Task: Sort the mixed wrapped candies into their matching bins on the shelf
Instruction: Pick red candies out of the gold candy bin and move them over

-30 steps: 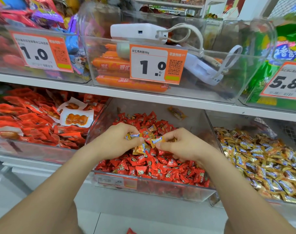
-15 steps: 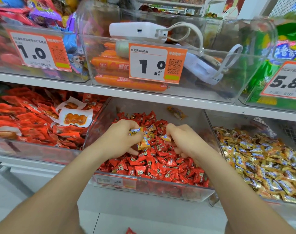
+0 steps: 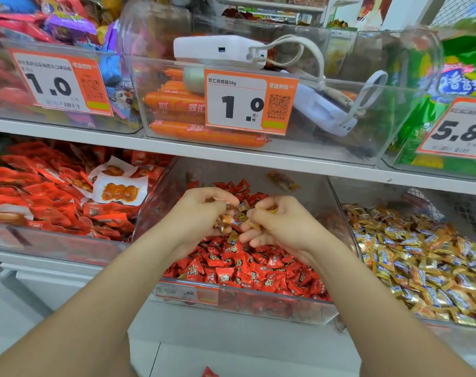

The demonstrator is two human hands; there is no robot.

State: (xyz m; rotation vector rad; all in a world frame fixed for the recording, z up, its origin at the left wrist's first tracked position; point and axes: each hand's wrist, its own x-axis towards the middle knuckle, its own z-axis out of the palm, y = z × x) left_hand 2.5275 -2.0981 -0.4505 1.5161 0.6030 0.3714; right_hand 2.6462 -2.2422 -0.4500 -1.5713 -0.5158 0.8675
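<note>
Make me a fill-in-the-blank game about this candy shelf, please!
1. The left hand and right hand hover over the bin full of ____ candies.
2. Gold-wrapped sweets are pinched in ____ hands.
3. The pile of gold candies lies to the ____ of that bin.
4. The price tag in front of the sausages reads ____.

Missing words: red, both, right, 1.0

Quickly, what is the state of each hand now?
Left hand: closed, holding several gold-wrapped candies.
Right hand: closed, fingers curled around gold-wrapped candies too.
</note>
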